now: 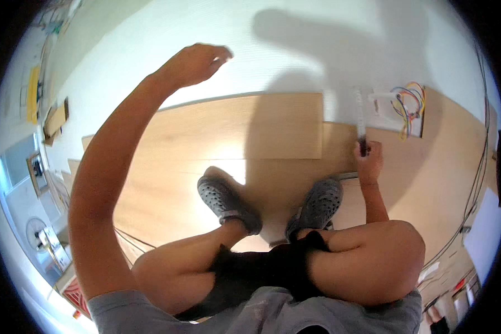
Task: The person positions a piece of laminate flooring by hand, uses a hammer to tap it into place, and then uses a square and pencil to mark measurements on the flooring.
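My right hand (370,160) is closed around the dark end of a long, narrow tool with a pale strip-like blade (360,114). The strip points away from me, beside an opening with loose coloured wires (409,108); its exact kind is unclear. Out to the left, my left hand (197,64) hovers over the white ribbed sheet (234,75), thumb and fingers curled together. Anything in that pinch is too small to make out. Wood-look floor planks (206,131) lie between my hands, their far edge stepped against the white sheet.
My feet in grey perforated clogs (228,203) stand on the planks. Dark cables (479,183) run along the right side. Near the left wall are a cardboard piece (55,121) and a fan (36,231). A flat metal bar (348,175) lies by my right clog.
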`<state>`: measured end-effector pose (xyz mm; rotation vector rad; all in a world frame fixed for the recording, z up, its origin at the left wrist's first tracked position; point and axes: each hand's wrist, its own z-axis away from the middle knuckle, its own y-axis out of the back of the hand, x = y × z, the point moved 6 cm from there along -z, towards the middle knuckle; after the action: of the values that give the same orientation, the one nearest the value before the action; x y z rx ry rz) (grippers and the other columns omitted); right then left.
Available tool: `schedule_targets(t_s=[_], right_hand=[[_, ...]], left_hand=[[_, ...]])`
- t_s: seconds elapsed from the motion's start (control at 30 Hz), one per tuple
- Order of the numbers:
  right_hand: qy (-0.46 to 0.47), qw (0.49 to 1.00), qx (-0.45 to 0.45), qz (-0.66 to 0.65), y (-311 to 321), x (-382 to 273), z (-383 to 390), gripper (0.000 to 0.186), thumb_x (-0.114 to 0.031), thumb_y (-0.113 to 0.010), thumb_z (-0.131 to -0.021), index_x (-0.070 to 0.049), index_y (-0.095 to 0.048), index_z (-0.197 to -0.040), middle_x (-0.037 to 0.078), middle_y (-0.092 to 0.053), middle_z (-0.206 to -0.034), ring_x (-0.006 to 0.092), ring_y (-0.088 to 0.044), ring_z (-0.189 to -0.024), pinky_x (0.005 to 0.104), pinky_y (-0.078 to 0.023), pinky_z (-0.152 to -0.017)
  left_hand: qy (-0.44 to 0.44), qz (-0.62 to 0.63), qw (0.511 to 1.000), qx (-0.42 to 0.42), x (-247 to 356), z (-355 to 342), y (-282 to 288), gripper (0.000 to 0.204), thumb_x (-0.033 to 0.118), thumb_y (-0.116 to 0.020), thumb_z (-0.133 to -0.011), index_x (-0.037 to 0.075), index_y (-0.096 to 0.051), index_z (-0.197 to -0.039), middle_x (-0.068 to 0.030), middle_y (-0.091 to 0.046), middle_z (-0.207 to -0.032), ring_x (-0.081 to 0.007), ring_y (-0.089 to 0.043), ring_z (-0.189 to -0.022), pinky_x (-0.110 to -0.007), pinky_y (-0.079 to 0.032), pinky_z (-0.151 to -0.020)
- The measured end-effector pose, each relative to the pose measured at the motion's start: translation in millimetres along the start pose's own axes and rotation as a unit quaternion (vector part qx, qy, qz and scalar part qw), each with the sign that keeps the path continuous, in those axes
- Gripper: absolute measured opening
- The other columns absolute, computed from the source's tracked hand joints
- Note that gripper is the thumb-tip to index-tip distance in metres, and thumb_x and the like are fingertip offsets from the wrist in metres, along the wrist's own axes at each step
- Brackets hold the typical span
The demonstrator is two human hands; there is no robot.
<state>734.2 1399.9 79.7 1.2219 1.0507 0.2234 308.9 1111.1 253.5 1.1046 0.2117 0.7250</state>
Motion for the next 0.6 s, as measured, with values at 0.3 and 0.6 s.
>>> schedule_targets(t_s=[0.3,0.6], right_hand=[[0.183,0.97,-0.158,0.025,84.9,-148.7,-53.5,0.031,-0.013,-0.081,-0.084,-0.005,-0.059,-0.104,0.013,-0.061,-0.092,0.0297,-0.064,-0.077,0.0401,-0.054,-0.07],[0.127,0.943,-0.29,0.101,9.3,-235.1,65.2,0.03,-0.026,-0.078,-0.087,-0.006,-0.063,-0.105,0.014,-0.063,-0.098,0.0314,-0.067,-0.083,0.045,-0.055,-0.077]], left_hand=[[-0.108,-0.06,0.989,-0.082,-49.1,169.3,-198.4,0.035,0.016,-0.059,-0.103,0.007,-0.064,-0.136,-0.0091,-0.061,-0.145,-0.0264,-0.055,-0.136,-0.046,-0.044,-0.118],[-0.233,0.066,0.95,0.195,-44.5,130.4,-274.8,0.037,0.011,-0.06,-0.095,0.006,-0.065,-0.131,-0.0129,-0.059,-0.142,-0.0341,-0.055,-0.131,-0.047,-0.046,-0.111]])
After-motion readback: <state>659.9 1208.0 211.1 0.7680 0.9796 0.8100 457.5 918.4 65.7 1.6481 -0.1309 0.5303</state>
